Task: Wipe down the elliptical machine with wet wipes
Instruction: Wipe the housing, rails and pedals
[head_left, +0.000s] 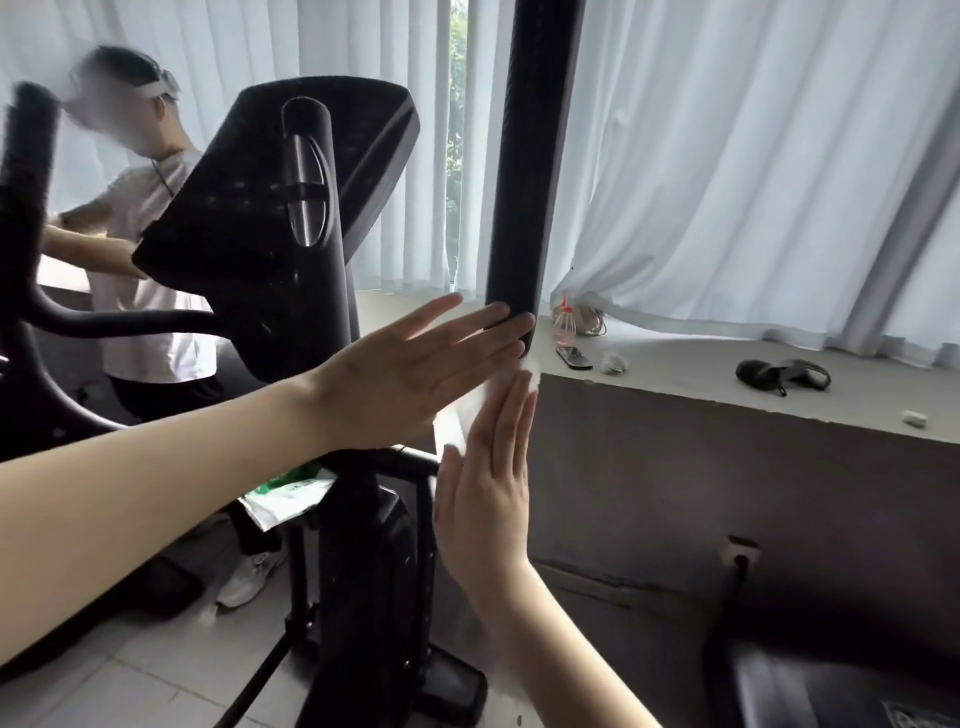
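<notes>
Hands flat and open, mid-frame — right hand (488, 493) presses the floppy wet wipe (458, 422), left hand (410, 374) touches the hard handle (530, 182). Pinching a corner looks best.

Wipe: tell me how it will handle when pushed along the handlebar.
Probably floppy: the wipe lies creased between the flat left hand and right hand. Likely very light, since straight fingers alone carry it. It may bunch against the handlebar unless pressed flat.

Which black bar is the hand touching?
The tall padded bar right of the console: the left hand touches its lower end. The curved bars at far left are well away from it.
</notes>
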